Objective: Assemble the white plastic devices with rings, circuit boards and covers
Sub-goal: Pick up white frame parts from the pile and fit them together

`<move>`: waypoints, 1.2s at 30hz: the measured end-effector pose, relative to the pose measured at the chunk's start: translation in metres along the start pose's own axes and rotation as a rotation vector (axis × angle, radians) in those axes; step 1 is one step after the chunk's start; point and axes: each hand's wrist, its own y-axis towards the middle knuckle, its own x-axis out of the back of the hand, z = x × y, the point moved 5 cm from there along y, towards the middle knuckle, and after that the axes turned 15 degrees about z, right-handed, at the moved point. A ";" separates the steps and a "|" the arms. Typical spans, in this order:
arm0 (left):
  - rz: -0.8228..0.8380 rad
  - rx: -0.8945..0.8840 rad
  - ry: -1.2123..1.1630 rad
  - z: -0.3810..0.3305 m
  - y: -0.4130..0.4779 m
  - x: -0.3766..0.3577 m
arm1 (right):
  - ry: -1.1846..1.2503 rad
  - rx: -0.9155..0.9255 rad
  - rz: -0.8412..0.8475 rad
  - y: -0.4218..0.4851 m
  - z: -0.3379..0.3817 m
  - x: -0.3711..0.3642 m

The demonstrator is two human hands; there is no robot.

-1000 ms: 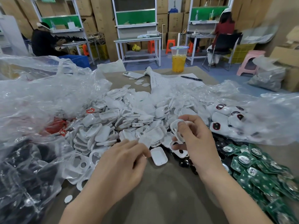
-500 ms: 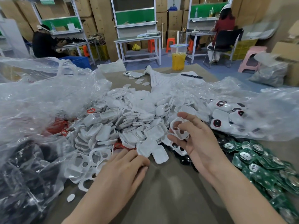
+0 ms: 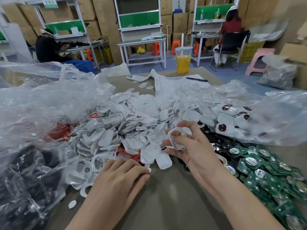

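A white shell [image 3: 176, 138] is pinched in the right hand [image 3: 191, 146], the left hand [image 3: 119, 178] laid flat; a mating part is probably needed next.

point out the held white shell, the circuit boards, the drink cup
white shell [image 3: 171, 140], head view, its left rim
circuit boards [image 3: 274, 176], head view, middle of the green heap
drink cup [image 3: 183, 63], head view, orange-filled wall

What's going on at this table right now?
A person is working at a table heaped with white plastic parts. The right hand holds one white frame above the heap, pinched between thumb and fingers. The left hand rests flat at the heap's near edge, fingers straight. Green circuit boards lie to the right, none picked up yet.
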 end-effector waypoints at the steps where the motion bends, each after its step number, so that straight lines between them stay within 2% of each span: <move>1: -0.023 0.041 -0.145 -0.001 0.004 0.002 | -0.039 0.003 0.014 0.000 0.001 -0.002; 4: -0.112 0.254 -0.821 0.002 0.025 0.002 | -0.236 -0.003 0.055 0.000 0.002 -0.008; 5: -0.144 0.293 -0.922 0.002 0.035 0.002 | -0.296 -0.011 0.056 0.000 0.002 -0.009; 9: -0.215 0.314 -1.176 0.005 0.064 -0.001 | -0.406 -0.024 0.056 -0.003 -0.001 -0.012; 13: -0.202 0.248 -1.376 0.012 0.061 -0.014 | -0.558 -0.037 0.032 0.000 0.000 -0.011; 16: -0.194 0.200 -1.574 0.016 0.057 -0.018 | -0.584 -0.049 0.042 0.000 -0.005 -0.014; 24: -0.201 0.190 -1.582 0.019 0.055 -0.018 | -0.516 -0.042 0.067 -0.001 -0.003 -0.018; 36: -0.202 0.177 -1.458 0.021 0.050 -0.005 | -0.538 -0.065 0.140 -0.003 -0.002 -0.028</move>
